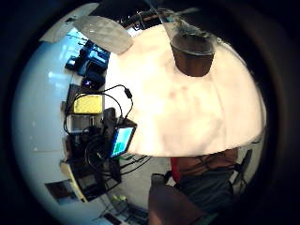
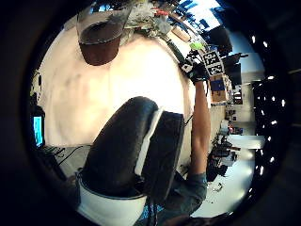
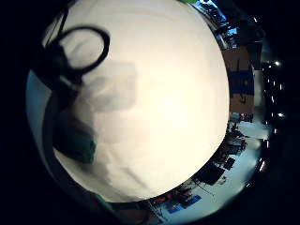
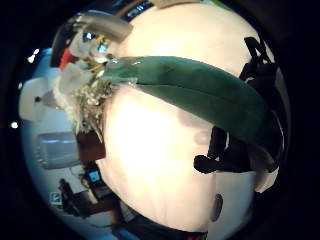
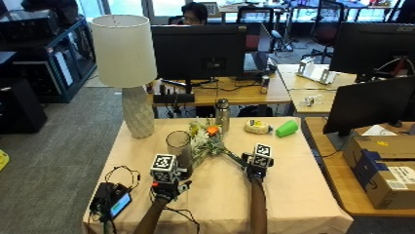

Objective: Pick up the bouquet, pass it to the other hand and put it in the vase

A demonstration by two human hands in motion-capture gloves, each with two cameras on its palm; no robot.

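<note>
1. The bouquet of white and orange flowers with green wrapped stems lies mid-tabletop, beside the clear glass vase.
2. The right hand grips its stem end; lifting looks barely begun.
3. The left hand hovers nearer the front edge; its grip cannot be told.
4. The hand-over and placing in the vase remain.

The vase stands on the tabletop. The bouquet lies just to its right, the lamp behind it to the left. The cup sits far right of the vase, the tape roll between.
</note>
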